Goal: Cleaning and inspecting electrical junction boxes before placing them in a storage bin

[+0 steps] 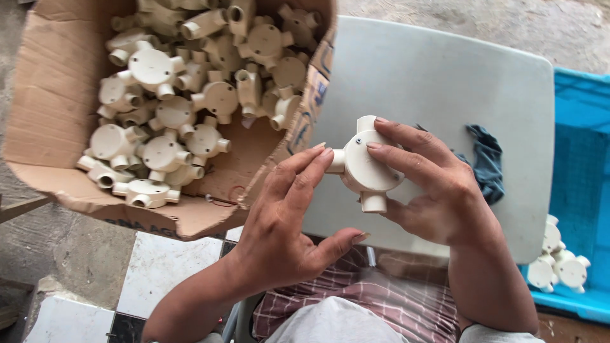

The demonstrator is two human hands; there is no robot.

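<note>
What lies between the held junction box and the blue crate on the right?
In the head view, a crumpled dark cloth on the white board lies between junction box and blue crate.

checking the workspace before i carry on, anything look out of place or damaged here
The cardboard box of cream junction boxes is worn, with a torn, bent front flap. A dark cloth lies crumpled on the grey board. The fitting between the left hand and right hand looks intact.
</note>
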